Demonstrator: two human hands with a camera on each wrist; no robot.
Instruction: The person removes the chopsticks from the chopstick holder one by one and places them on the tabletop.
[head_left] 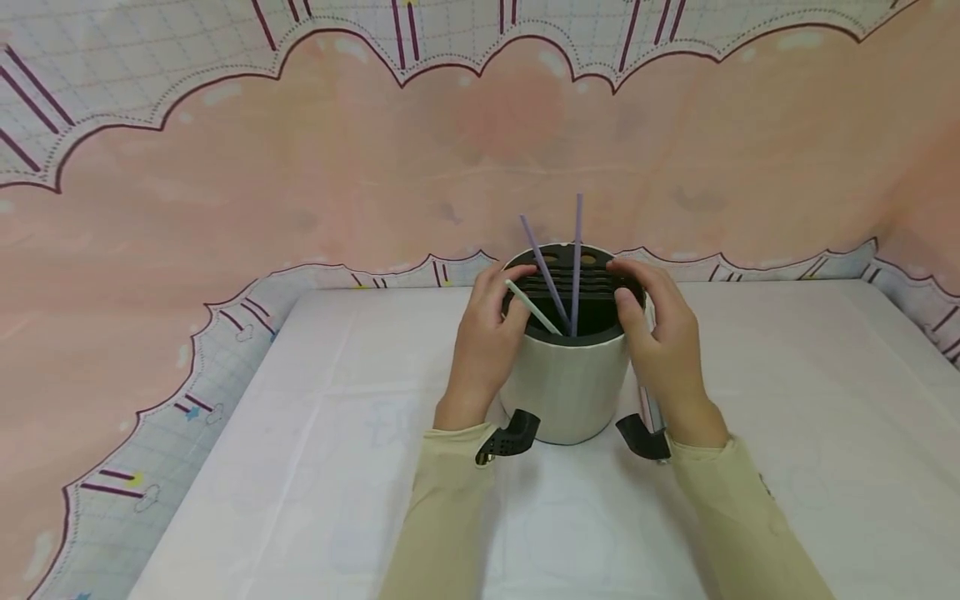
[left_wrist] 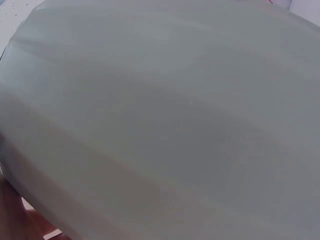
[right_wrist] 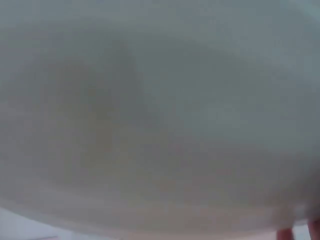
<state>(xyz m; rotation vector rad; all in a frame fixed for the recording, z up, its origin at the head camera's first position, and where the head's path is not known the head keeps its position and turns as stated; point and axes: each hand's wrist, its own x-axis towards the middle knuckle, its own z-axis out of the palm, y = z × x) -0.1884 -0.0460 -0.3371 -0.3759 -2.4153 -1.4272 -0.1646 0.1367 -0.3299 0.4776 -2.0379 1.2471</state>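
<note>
A white round utensil holder (head_left: 566, 387) with a black slotted top stands on the table. Two purple sticks (head_left: 576, 258) and a pale green stick (head_left: 532, 307) lean out of its front opening. My left hand (head_left: 487, 337) grips the holder's left side, its fingers bent over the rim. On the opposite side, my right hand (head_left: 667, 342) holds the rim with curved fingers and thumb. The holder's pale wall (left_wrist: 165, 120) fills most of the left wrist view; blurred, the same wall (right_wrist: 160, 125) covers the right wrist view. The lower ends of the sticks are hidden inside.
A white-covered table (head_left: 337, 467) spreads around the holder. Behind it hangs a peach cloth (head_left: 420, 175) with scalloped, striped edging. A thin pale strip (head_left: 649, 404) shows beside my right wrist; its kind is unclear. Black wrist straps (head_left: 517, 433) sit close to the holder.
</note>
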